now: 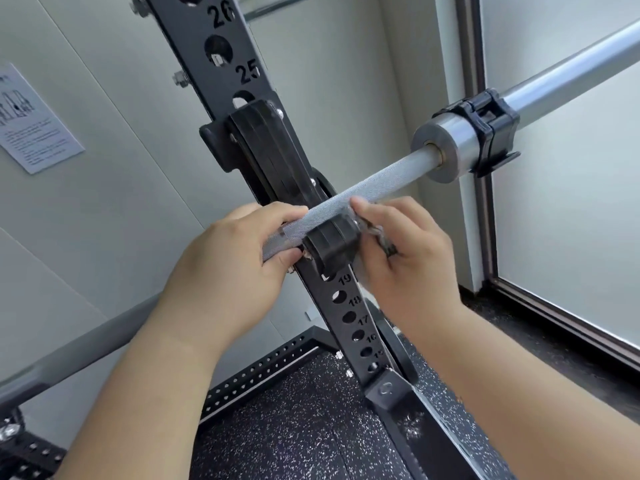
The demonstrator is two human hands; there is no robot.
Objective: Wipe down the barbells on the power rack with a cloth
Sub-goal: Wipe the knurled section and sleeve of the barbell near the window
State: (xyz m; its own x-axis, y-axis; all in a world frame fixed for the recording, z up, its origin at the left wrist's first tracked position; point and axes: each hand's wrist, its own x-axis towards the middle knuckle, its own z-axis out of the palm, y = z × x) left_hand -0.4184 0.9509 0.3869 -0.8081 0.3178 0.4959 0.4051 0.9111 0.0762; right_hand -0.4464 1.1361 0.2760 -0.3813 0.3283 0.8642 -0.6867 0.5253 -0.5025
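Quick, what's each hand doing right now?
Left hand: closed around the barbell shaft, beside the rack hook.
Right hand: closed on a bunched cloth, fingers pressing it to the bar.

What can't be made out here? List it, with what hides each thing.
Head view only:
- Cloth: only a scrap shows, bunched inside the right hand.
- Barbell: its shaft under the left hand is covered, and its sleeve runs off the right edge.
- Hook: the bar and both hands hide how it seats the bar.
- Poster: print too small and blurred to read.
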